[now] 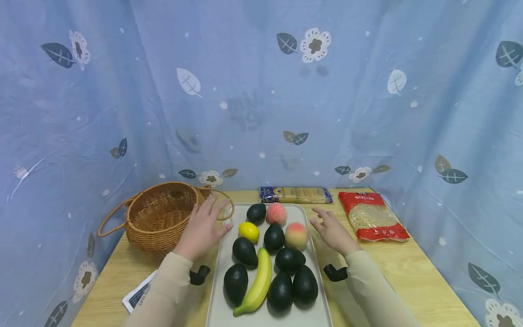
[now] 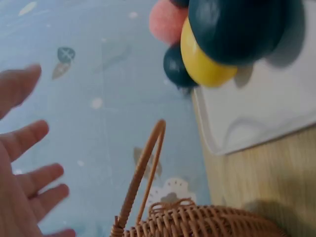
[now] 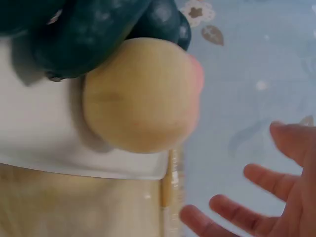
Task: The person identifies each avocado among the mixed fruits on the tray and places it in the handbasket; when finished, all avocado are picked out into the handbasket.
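A pale tray (image 1: 220, 290) lies in the middle of the table, bearing several dark green avocados (image 1: 235, 284), a banana (image 1: 258, 286), a lemon (image 1: 249, 232) and two peaches (image 1: 296, 235). My left hand (image 1: 203, 231) hovers between the tray's left edge and a wicker basket (image 1: 163, 218), fingers spread and holding nothing. It partly covers the basket's right side. Off the tray's right edge, my right hand (image 1: 335, 232) is held with fingers apart and grips nothing. In the right wrist view, a peach (image 3: 140, 96) is nearest to that hand, with a gap between them.
Behind the tray lies a packet of noodles (image 1: 298, 195). A red and clear food bag (image 1: 372, 216) sits at the back right. At the left front, a white packet with a dark label (image 1: 139, 290) is partly under the sleeve. A blue curtain (image 1: 261, 100) surrounds the table.
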Available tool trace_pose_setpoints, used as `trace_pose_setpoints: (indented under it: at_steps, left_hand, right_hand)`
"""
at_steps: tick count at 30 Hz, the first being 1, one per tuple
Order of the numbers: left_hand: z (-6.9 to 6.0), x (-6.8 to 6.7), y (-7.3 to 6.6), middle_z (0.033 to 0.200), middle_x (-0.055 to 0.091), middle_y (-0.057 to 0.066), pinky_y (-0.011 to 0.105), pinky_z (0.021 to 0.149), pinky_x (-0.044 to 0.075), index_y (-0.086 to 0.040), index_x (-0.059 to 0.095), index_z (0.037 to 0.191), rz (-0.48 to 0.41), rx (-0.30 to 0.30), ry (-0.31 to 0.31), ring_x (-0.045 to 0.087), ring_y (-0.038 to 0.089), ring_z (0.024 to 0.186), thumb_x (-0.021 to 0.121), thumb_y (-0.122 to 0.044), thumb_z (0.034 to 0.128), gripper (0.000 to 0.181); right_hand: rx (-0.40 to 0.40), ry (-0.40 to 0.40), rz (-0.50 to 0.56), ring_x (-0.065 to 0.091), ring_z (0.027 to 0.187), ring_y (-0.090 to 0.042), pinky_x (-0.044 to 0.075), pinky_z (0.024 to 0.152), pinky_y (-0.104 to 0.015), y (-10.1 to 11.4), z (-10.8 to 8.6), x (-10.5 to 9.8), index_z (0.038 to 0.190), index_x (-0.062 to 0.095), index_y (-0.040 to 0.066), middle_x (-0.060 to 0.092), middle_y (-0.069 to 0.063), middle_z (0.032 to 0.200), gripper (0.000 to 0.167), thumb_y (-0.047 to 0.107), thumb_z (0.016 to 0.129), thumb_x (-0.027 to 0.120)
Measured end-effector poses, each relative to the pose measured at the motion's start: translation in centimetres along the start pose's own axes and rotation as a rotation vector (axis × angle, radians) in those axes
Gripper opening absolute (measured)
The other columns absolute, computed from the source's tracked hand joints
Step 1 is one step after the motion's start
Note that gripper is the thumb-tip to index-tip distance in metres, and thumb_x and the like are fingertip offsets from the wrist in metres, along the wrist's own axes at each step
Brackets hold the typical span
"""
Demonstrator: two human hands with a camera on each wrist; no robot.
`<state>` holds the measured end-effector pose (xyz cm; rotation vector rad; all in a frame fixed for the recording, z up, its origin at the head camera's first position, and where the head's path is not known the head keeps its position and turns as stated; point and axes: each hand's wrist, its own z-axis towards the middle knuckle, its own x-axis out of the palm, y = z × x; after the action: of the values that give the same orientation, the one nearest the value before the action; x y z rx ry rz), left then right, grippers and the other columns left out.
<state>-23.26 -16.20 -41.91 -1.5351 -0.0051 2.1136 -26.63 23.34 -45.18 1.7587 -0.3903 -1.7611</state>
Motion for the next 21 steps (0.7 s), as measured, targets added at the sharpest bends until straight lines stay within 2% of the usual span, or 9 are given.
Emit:
trace_pose_setpoints:
  at_steps: [3, 5, 8, 11, 13, 16, 21]
  left_hand:
    - [-0.6, 0.0, -0.6, 0.157, 0.045, 0.022, 0.064, 0.118, 0.028, -0.01, 0.061, 0.145, -0.057, 0.052, -0.026, 0.041, 0.042, 0.146, 0.079, -0.029, 0.0964, 0.056]
    - [-1.1, -0.1, -1.0, 0.148, 0.056, 0.017, 0.06, 0.114, 0.036, -0.011, 0.068, 0.136, -0.093, 0.083, -0.023, 0.05, 0.039, 0.138, 0.081, -0.025, 0.0956, 0.045]
    - [-1.9, -0.1, -1.7, 0.127, 0.07, 0.003, 0.052, 0.101, 0.047, -0.015, 0.075, 0.124, -0.125, 0.119, 0.022, 0.064, 0.026, 0.117, 0.08, -0.025, 0.0962, 0.03]
    - [-2.7, 0.1, -2.1, 0.105, 0.073, -0.009, 0.042, 0.086, 0.05, -0.02, 0.079, 0.115, -0.135, 0.166, 0.095, 0.066, 0.012, 0.095, 0.078, -0.029, 0.0973, 0.02]
    - [-3.2, 0.4, -2.1, 0.096, 0.071, -0.014, 0.037, 0.08, 0.05, -0.021, 0.08, 0.111, -0.145, 0.194, 0.152, 0.064, 0.007, 0.086, 0.076, -0.034, 0.0982, 0.019]
    - [-4.1, 1.1, -2.0, 0.094, 0.067, -0.013, 0.034, 0.075, 0.05, -0.022, 0.08, 0.113, -0.149, 0.195, 0.256, 0.059, 0.006, 0.081, 0.075, -0.041, 0.0978, 0.025]
    - [-5.7, 2.8, -1.8, 0.105, 0.061, -0.004, 0.032, 0.066, 0.046, -0.025, 0.077, 0.121, -0.135, 0.076, 0.399, 0.051, 0.009, 0.072, 0.076, -0.05, 0.094, 0.037]
  right_hand:
    - [0.062, 0.027, 0.098, 0.066, 0.105, -0.04, 0.052, 0.092, -0.055, -1.4, -0.2, 0.8, 0.151, 0.047, -0.003, 0.053, -0.029, 0.127, 0.052, 0.031, 0.112, 0.052]
    - [0.111, 0.051, 0.184, 0.066, 0.095, -0.034, 0.053, 0.082, -0.048, -2.3, -0.3, 1.3, 0.146, 0.048, -0.006, 0.056, -0.025, 0.118, 0.046, 0.026, 0.113, 0.05]
    - [0.189, 0.071, 0.318, 0.067, 0.088, -0.029, 0.051, 0.074, -0.04, -3.4, -0.8, 1.9, 0.139, 0.048, -0.008, 0.06, -0.022, 0.109, 0.038, 0.019, 0.113, 0.047]
    - [0.22, 0.082, 0.441, 0.068, 0.087, -0.027, 0.052, 0.072, -0.036, -4.4, -1.2, 2.3, 0.13, 0.049, -0.009, 0.064, -0.02, 0.104, 0.029, 0.013, 0.111, 0.048]
    - [0.215, 0.095, 0.494, 0.067, 0.084, -0.024, 0.053, 0.071, -0.034, -4.9, -1.5, 2.7, 0.122, 0.052, -0.009, 0.065, -0.017, 0.1, 0.023, 0.01, 0.109, 0.051]
    - [0.17, 0.137, 0.581, 0.065, 0.08, -0.021, 0.055, 0.068, -0.031, -5.7, -1.9, 3.2, 0.116, 0.053, -0.01, 0.066, -0.014, 0.09, 0.02, 0.008, 0.108, 0.054]
    - [0.029, 0.208, 0.619, 0.064, 0.077, -0.018, 0.056, 0.066, -0.029, -7.1, -2.2, 4.3, 0.121, 0.057, -0.012, 0.065, -0.012, 0.089, 0.024, 0.008, 0.107, 0.058]
